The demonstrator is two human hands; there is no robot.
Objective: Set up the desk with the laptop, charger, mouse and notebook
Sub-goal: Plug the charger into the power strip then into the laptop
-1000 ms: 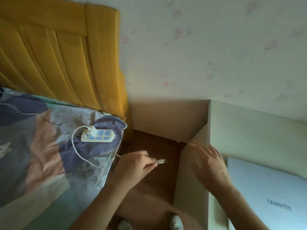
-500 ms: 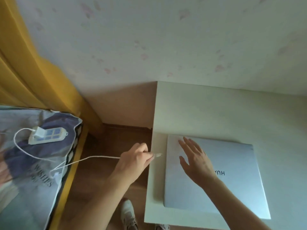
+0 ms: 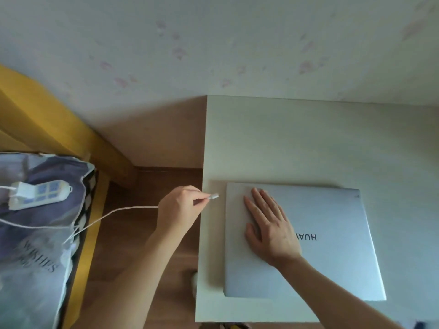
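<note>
We see the closed silver laptop (image 3: 308, 243) lying on the pale worktop (image 3: 308, 143), our right hand (image 3: 268, 226) spread flat on its lid. Our left hand (image 3: 178, 210) pinches the white charger cable's plug (image 3: 213, 196) (tip just beside the laptop's left edge).

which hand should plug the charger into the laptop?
Left. The left hand already pinches the plug, tip pointing at the laptop's near left edge with a small gap. The right hand lies flat on the closed lid, likely steadying it.
</note>
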